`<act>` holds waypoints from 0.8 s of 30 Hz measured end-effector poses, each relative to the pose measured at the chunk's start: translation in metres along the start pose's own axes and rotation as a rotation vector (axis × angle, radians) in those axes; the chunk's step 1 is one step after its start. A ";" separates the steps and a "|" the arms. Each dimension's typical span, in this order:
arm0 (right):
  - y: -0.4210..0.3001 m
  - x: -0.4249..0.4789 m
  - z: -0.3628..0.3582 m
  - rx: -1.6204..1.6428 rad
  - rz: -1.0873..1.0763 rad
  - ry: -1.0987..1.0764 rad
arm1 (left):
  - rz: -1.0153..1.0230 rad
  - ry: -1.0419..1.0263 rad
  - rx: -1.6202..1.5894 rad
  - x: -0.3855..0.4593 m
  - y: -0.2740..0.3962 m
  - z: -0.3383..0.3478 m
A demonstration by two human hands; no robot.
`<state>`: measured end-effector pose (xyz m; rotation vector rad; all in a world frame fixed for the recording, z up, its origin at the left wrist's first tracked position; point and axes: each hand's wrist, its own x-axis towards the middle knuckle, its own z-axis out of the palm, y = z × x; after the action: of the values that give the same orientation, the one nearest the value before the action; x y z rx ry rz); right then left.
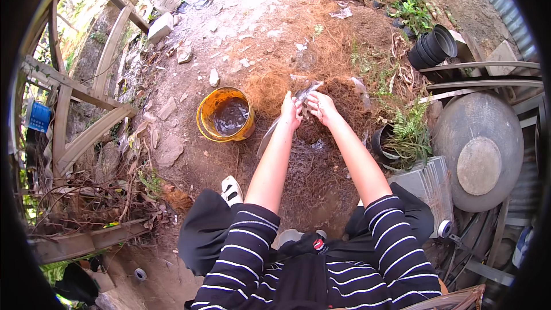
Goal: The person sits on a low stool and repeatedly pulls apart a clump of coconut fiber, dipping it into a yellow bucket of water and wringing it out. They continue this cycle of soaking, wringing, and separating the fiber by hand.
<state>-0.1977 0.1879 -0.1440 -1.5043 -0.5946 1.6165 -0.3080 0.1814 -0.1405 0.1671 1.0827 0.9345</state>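
Observation:
My left hand (292, 111) and my right hand (322, 106) face each other, cupped, over a heap of brown coir-like fibre (344, 99). Between and just beyond the fingers is a strip of greyish translucent plastic (309, 89); whether either hand grips it is unclear. My right fingers look slightly spread, while those of my left hand are curled. To the left of my hands stands a yellow bucket (202, 114), stained inside, with dark liquid (231, 117) in it. Wet, dark fibre (314, 168) covers the ground between my forearms.
Black nested plant pots (430, 47), a potted fern (407, 131), a grey block (424, 185) and a large round metal vessel (478, 150) crowd the right. Timber framing (86, 137) stands on the left. Stones (161, 28) lie on the dirt ground (232, 47) ahead.

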 end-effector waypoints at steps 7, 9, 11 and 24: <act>0.072 -0.033 -0.081 -1.191 -0.399 0.397 | 0.619 0.272 0.675 0.012 -0.027 -0.089; 0.097 -0.047 -0.113 -1.378 -0.244 0.486 | 0.778 0.459 0.979 -0.010 -0.037 -0.100; 0.119 -0.054 -0.127 -1.417 -0.242 0.527 | 0.771 0.614 1.259 -0.028 -0.042 -0.110; 0.101 -0.092 -0.067 -1.099 -0.325 0.279 | 0.735 0.689 1.309 -0.029 -0.048 -0.153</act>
<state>-0.1641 0.0450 -0.1837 -2.1685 -1.6165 0.7686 -0.4087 0.0838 -0.2229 1.4770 2.2430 0.7675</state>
